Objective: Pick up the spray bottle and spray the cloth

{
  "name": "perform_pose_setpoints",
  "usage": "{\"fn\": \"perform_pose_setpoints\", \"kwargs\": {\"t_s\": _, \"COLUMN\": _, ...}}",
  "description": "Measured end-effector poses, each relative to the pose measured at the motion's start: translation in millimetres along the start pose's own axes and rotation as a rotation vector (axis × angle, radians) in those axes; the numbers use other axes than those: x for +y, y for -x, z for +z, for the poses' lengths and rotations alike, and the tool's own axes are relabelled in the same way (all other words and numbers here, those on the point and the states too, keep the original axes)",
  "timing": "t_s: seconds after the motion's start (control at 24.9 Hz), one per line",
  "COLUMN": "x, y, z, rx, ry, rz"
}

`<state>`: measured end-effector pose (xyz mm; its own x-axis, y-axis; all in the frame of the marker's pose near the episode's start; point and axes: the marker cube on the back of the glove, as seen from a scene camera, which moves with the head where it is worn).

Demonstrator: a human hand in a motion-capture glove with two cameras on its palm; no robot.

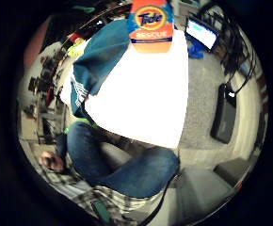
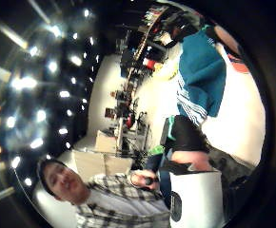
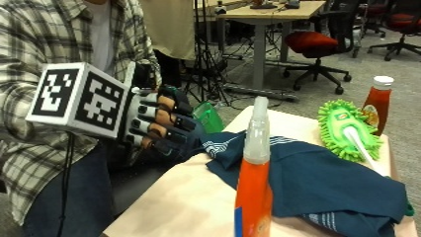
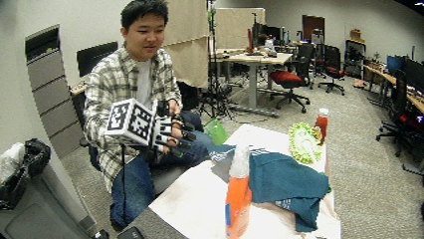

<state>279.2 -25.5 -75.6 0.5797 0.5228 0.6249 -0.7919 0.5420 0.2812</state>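
Hovering off the table's [image 3: 197, 197] near edge, gloved right hand [image 3: 161, 123] loosely curled, empty, spray bottle [image 3: 254, 182] apart.

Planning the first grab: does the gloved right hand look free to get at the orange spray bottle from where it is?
Probably yes. The gloved right hand hovers off the table's edge, holding nothing, and only bare table lies between it and the spray bottle; the teal cloth lies behind.

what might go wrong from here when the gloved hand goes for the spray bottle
The tall, narrow orange spray bottle stands upright near the white table's edge; a sideways reach may tip it over or off. The black-gloved right hand is off the table, so it has far to travel. Spray could also hit the green duster beside the teal cloth.
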Motion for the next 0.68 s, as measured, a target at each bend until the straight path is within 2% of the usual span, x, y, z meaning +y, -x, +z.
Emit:
{"fn": "perform_pose_setpoints", "kwargs": {"t_s": 0.16, "x": -41.1, "y": -20.8, "z": -14.7, "rx": -0.088, "ry": -0.078, "rz": 0.148}}
{"fn": "perform_pose_setpoints", "kwargs": {"t_s": 0.28, "x": -74.1, "y": -37.5, "z": -28.4, "rx": -0.164, "ry": -0.141, "rz": 0.191}}
{"fn": "perform_pose_setpoints", "kwargs": {"t_s": 0.44, "x": -108.3, "y": -54.3, "z": -39.3, "rx": -0.302, "ry": -0.160, "rz": 0.172}}
{"fn": "perform_pose_setpoints", "kwargs": {"t_s": 0.68, "x": -148.4, "y": -75.6, "z": -35.0, "rx": -0.460, "ry": -0.094, "rz": 0.132}}
